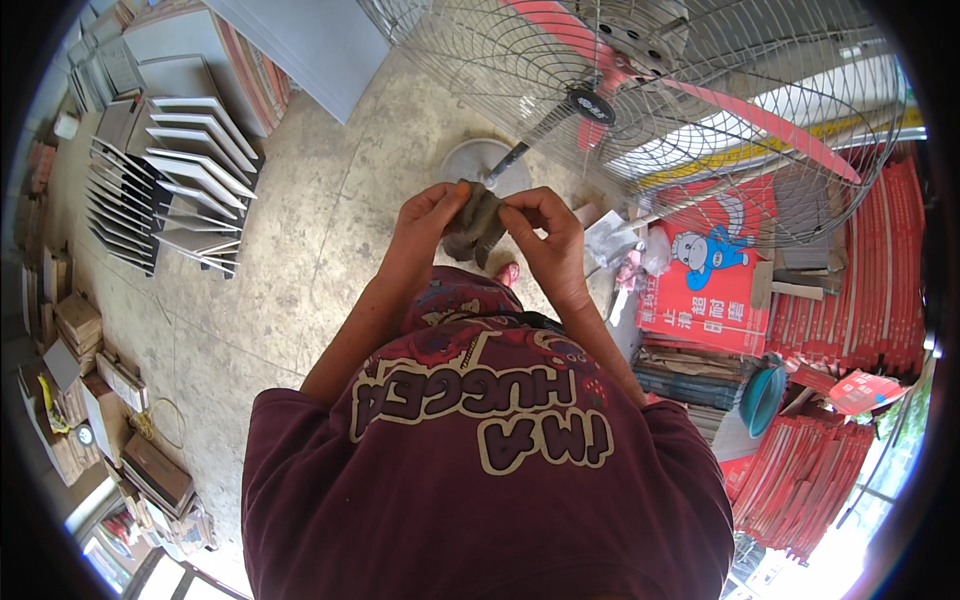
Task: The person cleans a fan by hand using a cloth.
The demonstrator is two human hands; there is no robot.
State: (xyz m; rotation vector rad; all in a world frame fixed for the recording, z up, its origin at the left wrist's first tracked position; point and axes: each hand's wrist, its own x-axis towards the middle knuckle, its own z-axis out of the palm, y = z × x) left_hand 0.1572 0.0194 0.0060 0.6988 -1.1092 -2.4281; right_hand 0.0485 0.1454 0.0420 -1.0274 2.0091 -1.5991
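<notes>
Pinching a crumpled grey-brown cloth [475, 224] between them, the person's two hands come together near the top centre of my head-camera view, raised in front of the body. The left hand [431, 211] has its thumb and fingertips clamped on the cloth's upper left edge; the right hand [550, 228] nips the right edge between thumb and forefinger, its other fingers curled. The cloth hangs in the air between the hands, its lower end loose; it may be a glove, but it is too small and dark for me to be sure. Nearer to me, a maroon T-shirt [500, 530] with pale-edged block lettering fills the lower middle. Beyond the hands, toward the upper right, I find a large caged standing fan [592, 106] with red blades [770, 128], its round base [460, 158] on the stained concrete floor [320, 200]. To the left, black racks [143, 198] hold rows of thin panels [205, 122]. To the right, I see red flat boxes [850, 280] piled high, with a curved teal object [763, 402] beside them.
</notes>
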